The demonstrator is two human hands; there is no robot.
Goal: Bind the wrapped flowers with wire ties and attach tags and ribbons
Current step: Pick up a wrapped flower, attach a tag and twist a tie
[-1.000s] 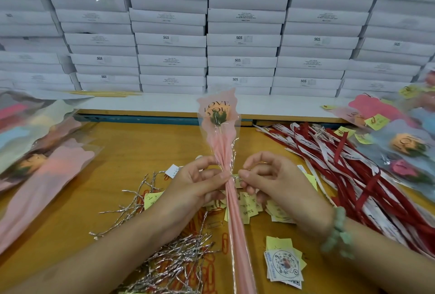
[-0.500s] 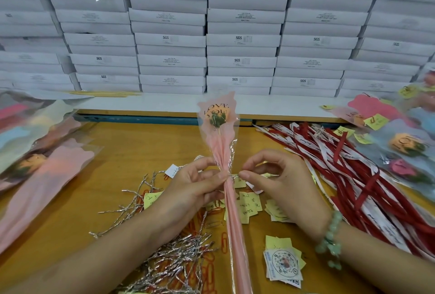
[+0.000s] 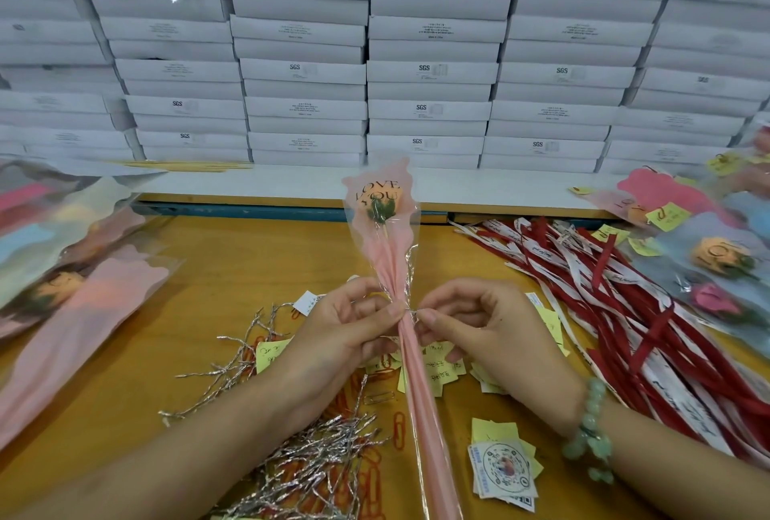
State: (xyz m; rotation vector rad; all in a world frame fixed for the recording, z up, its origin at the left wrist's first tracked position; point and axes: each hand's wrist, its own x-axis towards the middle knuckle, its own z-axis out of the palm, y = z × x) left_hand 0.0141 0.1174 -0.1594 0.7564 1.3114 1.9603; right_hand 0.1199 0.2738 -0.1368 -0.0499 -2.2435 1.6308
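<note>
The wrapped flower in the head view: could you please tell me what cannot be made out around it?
Head view:
- wire tie: mostly hidden by fingertips of left hand and right hand; twists unclear.
- wrapped flower: lower end cut off by bottom edge.
- yellow tags: handwriting too small to read.

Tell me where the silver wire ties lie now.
In the head view, the silver wire ties lie on the wooden table, low and left of centre, near the left hand and left of the wrapped flower.
</note>
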